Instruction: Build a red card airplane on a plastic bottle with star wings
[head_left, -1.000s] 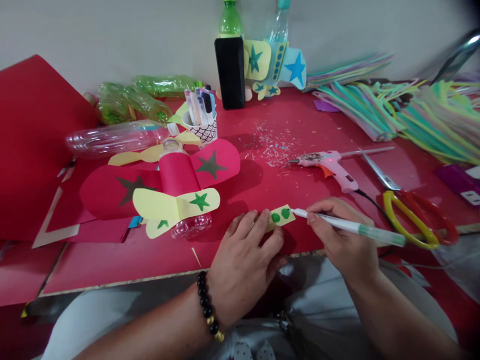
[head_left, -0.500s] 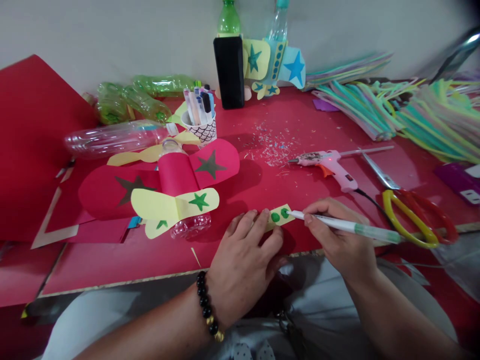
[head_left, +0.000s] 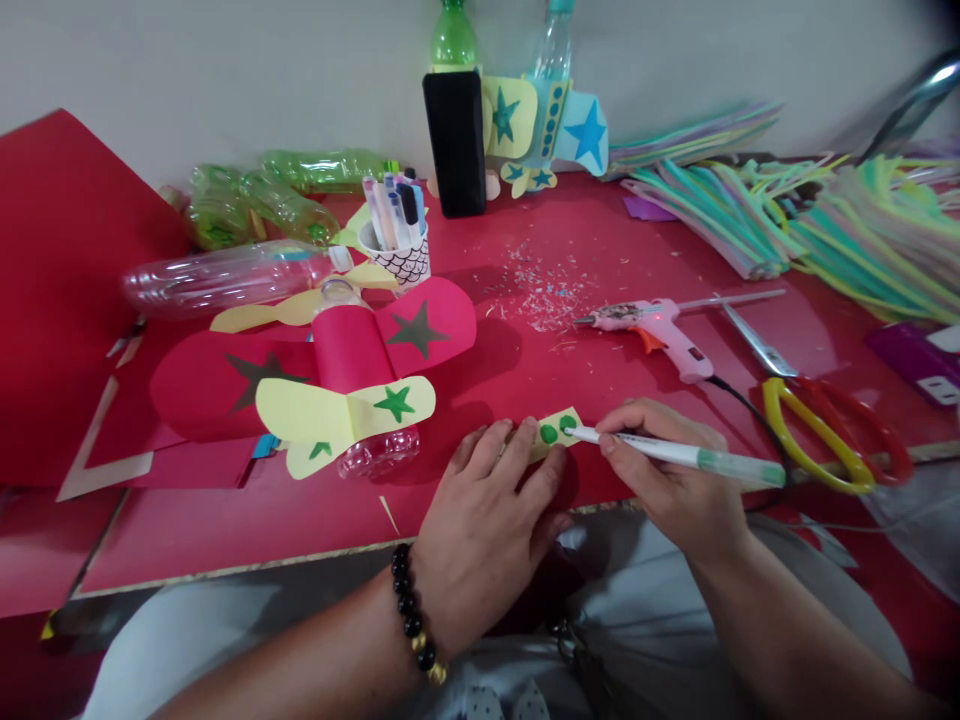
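My left hand [head_left: 484, 520] lies on a small pale yellow paper strip [head_left: 559, 436], fingers stretched out and pressing it to the red table. Two green dots show on the strip's uncovered right end; the rest is under my fingers. In my right hand [head_left: 682, 490] I pinch a white and green marker [head_left: 686, 455], its tip on the right-hand dot. Left of my hands lies a plastic bottle wrapped in red paper [head_left: 349, 348], with red wings bearing dark stars and a yellow paper tail [head_left: 394, 403] bearing green stars.
A pink hot glue gun [head_left: 652, 325] and scissors [head_left: 817, 430] lie to the right. Behind are a cup of markers [head_left: 401, 258], an upright black phone [head_left: 456, 145], a blue bottle plane [head_left: 551, 120], plastic bottles [head_left: 225, 280] and pipe cleaners [head_left: 720, 215]. Paper shreds [head_left: 544, 295] are scattered mid-table.
The marker tip has shifted slightly left and down within the right-hand dot. My left hand stays on the strip. The whole view has slid slightly.
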